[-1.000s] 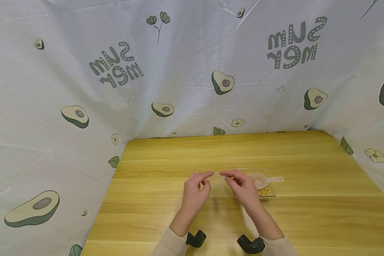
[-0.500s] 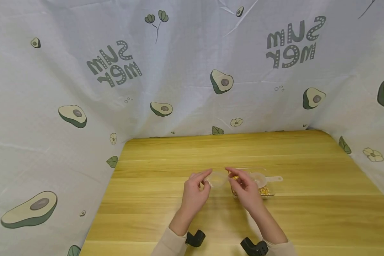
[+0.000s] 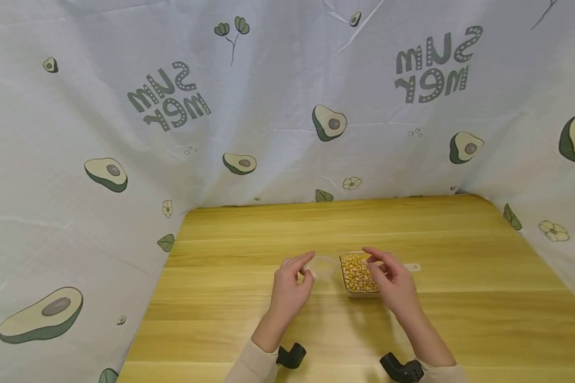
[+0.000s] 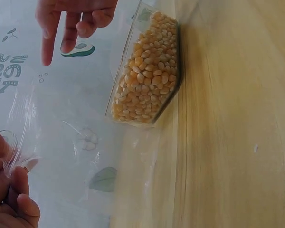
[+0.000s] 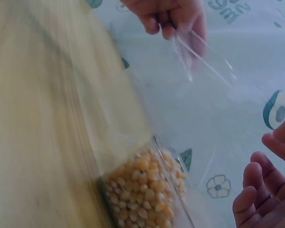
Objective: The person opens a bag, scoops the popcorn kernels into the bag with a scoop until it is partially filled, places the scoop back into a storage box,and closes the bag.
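My left hand (image 3: 292,284) pinches the edge of a clear plastic bag (image 5: 192,52) between thumb and fingers. The thin film spreads out to the right of that hand and is hard to make out against the table. To the right of the bag stands a clear rectangular container (image 3: 362,294) full of yellow corn kernels (image 4: 149,71). Over the container's right part is my right hand (image 3: 395,282), its fingers loosely bent with nothing seen between them. A pale scoop shows only its handle (image 3: 413,267); its bowl is hidden behind the right hand.
Everything sits on a wood-grain table (image 3: 230,308). A white cloth (image 3: 278,159) printed with avocados hangs behind it and along both sides. Black camera mounts (image 3: 291,356) stick out from the wrists.
My right hand has moved right, away from the bag and across the container, uncovering the corn and hiding the scoop's bowl. The left hand stays nearly in place, still pinching the bag.
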{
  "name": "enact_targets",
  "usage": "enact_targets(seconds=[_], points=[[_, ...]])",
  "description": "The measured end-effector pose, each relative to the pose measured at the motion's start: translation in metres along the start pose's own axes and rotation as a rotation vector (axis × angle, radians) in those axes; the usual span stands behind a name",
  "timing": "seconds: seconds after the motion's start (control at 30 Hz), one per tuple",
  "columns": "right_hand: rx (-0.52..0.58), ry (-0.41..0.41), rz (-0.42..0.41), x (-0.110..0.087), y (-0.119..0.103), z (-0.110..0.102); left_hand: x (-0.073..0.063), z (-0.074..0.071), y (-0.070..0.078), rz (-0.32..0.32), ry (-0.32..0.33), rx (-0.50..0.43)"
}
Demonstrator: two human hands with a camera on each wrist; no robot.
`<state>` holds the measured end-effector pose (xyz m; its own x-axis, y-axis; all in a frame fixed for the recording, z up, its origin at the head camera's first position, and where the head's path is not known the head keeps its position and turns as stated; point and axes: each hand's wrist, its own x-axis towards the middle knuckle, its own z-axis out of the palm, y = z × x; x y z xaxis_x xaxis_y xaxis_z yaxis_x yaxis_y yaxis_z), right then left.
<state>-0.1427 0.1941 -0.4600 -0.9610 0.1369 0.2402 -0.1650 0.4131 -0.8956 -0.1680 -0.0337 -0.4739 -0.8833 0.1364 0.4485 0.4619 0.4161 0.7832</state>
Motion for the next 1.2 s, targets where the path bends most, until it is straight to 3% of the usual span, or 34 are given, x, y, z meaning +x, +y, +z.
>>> enact_targets(seconds=[0.17,0.4,0.5,0.63,0.9,1.2], points=[[-0.078,0.086,0.045,0.001,0.002,-0.017,-0.001,0.0,0.001,-0.011,-0.001,0.018],[-0.197,0.292,0.148,0.005,0.011,-0.038,-0.002,-0.003,0.001,-0.033,0.002,0.014],[-0.238,0.328,0.2,0.006,0.018,-0.046,-0.002,-0.004,0.001,-0.034,0.006,0.01],[-0.257,0.301,0.251,0.007,0.028,-0.053,-0.002,-0.004,0.0,-0.027,0.012,0.01],[-0.254,0.154,0.324,0.006,0.048,-0.062,-0.001,-0.003,-0.001,-0.029,0.016,0.009],[-0.178,0.107,0.284,0.007,0.061,-0.061,-0.001,-0.003,-0.003,-0.052,0.024,0.0]])
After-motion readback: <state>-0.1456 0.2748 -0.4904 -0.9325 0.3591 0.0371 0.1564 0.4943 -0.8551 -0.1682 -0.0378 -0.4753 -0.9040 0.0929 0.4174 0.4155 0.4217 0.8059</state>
